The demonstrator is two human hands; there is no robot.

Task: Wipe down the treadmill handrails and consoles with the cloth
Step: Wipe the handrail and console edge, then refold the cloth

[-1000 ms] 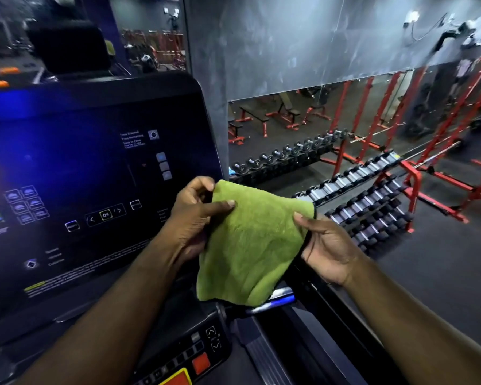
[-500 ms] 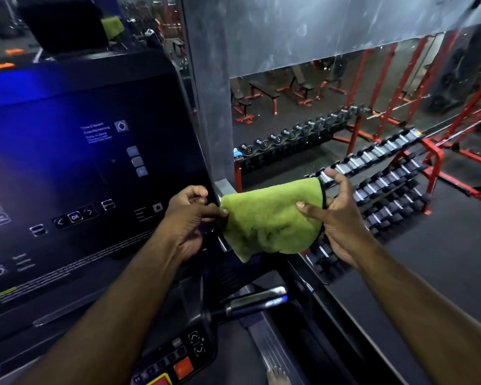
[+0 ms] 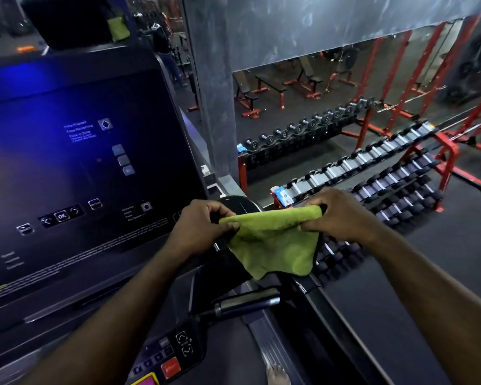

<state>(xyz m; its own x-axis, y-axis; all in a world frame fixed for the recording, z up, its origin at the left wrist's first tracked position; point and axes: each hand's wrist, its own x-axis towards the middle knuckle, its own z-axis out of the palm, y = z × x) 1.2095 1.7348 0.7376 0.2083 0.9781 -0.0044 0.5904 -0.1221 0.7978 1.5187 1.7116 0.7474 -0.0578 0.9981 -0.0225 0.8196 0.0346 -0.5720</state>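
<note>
pinching the green cloth [image 3: 275, 243] by its top corners, left hand [image 3: 200, 226] and right hand [image 3: 342, 215] hold it taut.

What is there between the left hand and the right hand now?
In the head view, the green cloth spans the gap: the left hand pinches one upper corner and the right hand grips the other.

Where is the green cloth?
The green fuzzy cloth hangs mid-frame in the head view, pinched between the left hand and right hand, right of the dark treadmill console.
</note>
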